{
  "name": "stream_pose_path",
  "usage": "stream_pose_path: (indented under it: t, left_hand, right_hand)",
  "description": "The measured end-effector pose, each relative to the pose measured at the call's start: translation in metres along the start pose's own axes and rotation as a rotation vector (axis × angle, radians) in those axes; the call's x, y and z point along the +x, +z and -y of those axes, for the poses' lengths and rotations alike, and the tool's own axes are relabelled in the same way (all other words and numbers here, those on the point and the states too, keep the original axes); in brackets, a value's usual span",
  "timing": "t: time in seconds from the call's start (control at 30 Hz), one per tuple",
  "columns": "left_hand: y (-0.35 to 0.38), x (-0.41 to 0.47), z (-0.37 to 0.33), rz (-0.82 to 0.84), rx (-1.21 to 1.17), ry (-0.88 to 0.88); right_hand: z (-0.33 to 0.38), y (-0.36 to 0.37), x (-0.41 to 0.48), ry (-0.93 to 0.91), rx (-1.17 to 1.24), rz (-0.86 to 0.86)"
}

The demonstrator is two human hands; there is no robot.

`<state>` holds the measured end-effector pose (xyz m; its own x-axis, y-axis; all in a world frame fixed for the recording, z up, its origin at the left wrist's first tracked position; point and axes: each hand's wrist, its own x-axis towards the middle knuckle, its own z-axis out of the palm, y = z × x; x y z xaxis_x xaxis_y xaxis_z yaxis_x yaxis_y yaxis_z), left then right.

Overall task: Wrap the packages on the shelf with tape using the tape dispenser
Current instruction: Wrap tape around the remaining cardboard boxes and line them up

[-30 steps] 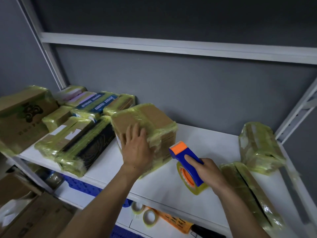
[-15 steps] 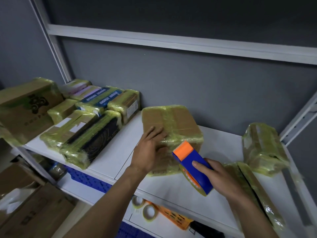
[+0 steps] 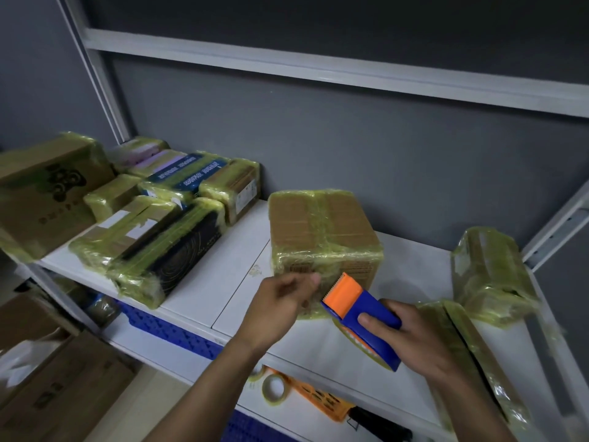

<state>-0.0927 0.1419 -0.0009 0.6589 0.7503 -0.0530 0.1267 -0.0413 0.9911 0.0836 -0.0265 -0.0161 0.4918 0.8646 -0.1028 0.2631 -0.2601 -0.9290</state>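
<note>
Gripping tape dispenser (image 3: 366, 311), right hand (image 3: 411, 342); nose aimed up-left, seemingly touching package (image 3: 322, 231).

I see a brown cardboard package (image 3: 296, 224) glazed in yellowish tape (image 3: 322, 205). The tape dispenser (image 3: 369, 309) is blue with an orange head. To the left, a black package (image 3: 178, 260) carries thin concentric rings, and a dark blue package (image 3: 188, 173) bears pale lettering. The shelf (image 3: 223, 282) is white, the wall (image 3: 350, 148) grey.
</note>
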Motion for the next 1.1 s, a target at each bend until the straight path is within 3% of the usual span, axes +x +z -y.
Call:
stream_pose_path:
  t: [0.13,0.57,1.1]
  left_hand:
    - [-0.002,0.002,-0.005,0.026,-0.078,-0.035]
    - [-0.006,0.005,-0.002,0.029,0.039,0.063]
    - [-0.033,0.013,-0.006,-0.092,0.186,0.063]
  right_hand:
    - [0.003,0.004,0.001,0.003,-0.014,0.034]
    - [0.007,0.009,0.003,-0.027,-0.029,0.032]
    - [0.02,0.02,0.002,0.035,-0.063,0.045]
